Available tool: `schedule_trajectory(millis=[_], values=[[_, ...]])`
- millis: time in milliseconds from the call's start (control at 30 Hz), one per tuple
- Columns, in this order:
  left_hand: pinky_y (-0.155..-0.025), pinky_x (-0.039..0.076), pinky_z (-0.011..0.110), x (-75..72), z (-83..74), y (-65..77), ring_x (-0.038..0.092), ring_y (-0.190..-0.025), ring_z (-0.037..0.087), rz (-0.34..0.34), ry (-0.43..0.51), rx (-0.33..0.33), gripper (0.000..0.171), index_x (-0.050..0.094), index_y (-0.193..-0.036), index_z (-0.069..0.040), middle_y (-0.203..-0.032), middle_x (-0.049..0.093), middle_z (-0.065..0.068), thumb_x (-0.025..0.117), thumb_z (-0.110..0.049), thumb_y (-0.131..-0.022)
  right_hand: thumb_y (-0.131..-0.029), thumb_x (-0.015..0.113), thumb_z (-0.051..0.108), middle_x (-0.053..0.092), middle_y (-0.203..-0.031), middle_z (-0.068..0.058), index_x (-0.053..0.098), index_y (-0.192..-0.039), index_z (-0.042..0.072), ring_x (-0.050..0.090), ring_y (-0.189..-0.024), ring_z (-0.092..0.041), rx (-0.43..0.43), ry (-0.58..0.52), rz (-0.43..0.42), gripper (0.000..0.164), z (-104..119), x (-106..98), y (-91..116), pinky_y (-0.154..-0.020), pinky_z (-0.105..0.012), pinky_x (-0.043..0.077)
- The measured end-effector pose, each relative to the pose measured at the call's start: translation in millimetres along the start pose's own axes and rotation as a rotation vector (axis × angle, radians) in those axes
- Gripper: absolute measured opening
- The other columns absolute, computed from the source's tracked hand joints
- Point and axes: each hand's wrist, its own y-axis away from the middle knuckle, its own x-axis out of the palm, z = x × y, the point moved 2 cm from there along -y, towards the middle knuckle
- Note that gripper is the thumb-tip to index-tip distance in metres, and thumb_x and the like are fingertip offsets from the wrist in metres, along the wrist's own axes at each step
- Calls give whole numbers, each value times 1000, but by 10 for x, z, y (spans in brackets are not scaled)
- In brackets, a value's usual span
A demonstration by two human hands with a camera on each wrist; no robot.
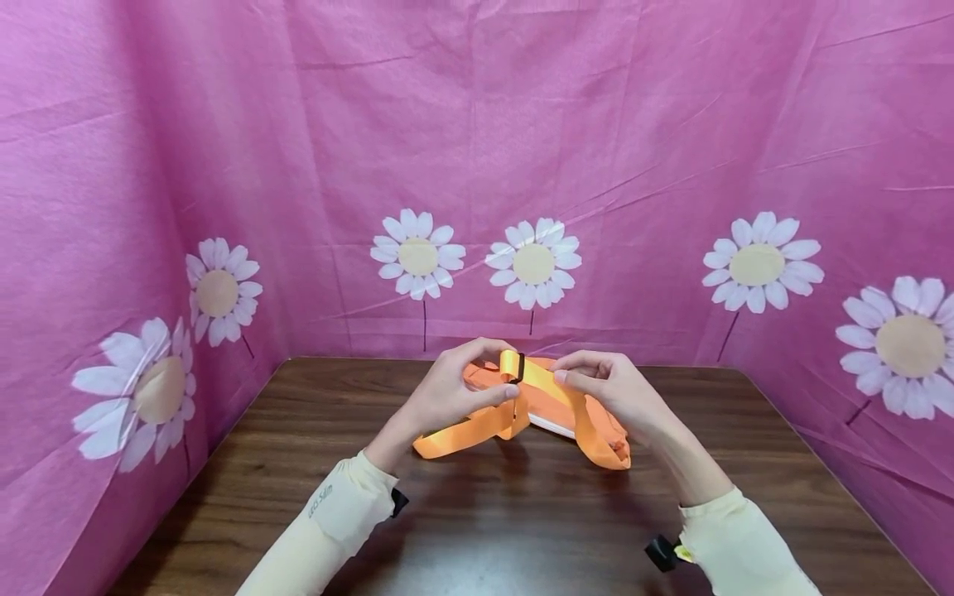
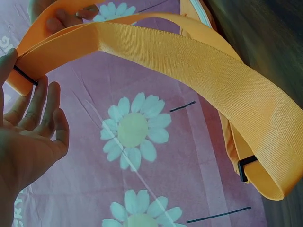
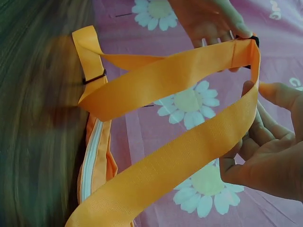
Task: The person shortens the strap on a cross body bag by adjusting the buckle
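An orange pouch (image 1: 607, 424) with a white zipper (image 3: 92, 163) rests on the table, its long orange strap (image 1: 465, 434) looped up in front of it. With thumb and fingers, my left hand (image 1: 450, 385) pinches the strap at a black slider buckle (image 1: 520, 368). To its right, my right hand (image 1: 622, 385) pinches the flat strap between thumb and fingers. The strap bends between the two hands and hangs in loops on both sides. Near the pouch, a second black buckle (image 3: 94, 76) shows on the strap in the right wrist view. Part of the pouch is hidden behind the strap.
The dark wooden table (image 1: 462, 530) extends under both forearms. A pink cloth (image 1: 477, 149) printed with white daisies hangs around its back and sides. Small black devices (image 1: 661, 553) sit at both sleeved wrists.
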Motion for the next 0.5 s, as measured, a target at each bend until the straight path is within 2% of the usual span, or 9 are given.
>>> schedule_trajectory(millis=[100, 200, 367, 433, 500], values=[[-69, 60, 36, -10, 20, 6, 60, -108, 19, 10, 9, -21, 46, 62, -128, -18, -118, 64, -1, 83, -27, -88, -92, 78, 32, 69, -101, -15, 74, -115, 8, 60, -95, -29, -2, 1, 14, 33, -10, -1, 4, -84, -40, 52], [-70, 60, 36, -17, 39, 3, 58, -109, 18, 8, -29, -17, 47, 63, -128, -22, -118, 64, -4, 84, -32, -88, -92, 79, 31, 66, -94, -17, 73, -115, 7, 58, -90, -28, 2, -15, 18, 33, -7, 5, 6, -82, -39, 52], [-72, 60, 37, 10, 70, -7, 57, -108, 18, 21, -44, -15, 47, 62, -128, -24, -118, 64, -7, 84, -33, -87, -93, 78, 29, 68, -101, -15, 72, -115, 4, 58, -93, -27, 10, -51, 20, 33, 19, 47, 16, -84, -39, 51], [-73, 60, 35, 40, 80, -4, 58, -108, 21, 37, -29, -24, 48, 62, -128, -22, -116, 63, -7, 84, -29, -87, -93, 77, 29, 69, -104, -14, 72, -114, 5, 58, -94, -27, 13, -55, 21, 33, 24, 81, 23, -81, -37, 51], [-73, 60, 33, 71, 18, 6, 57, -106, 24, 51, -27, -31, 48, 62, -129, -18, -115, 62, -5, 85, -22, -87, -93, 78, 29, 68, -107, -15, 72, -115, 6, 58, -96, -29, 12, -65, 22, 32, 28, 116, 36, -80, -36, 51]])
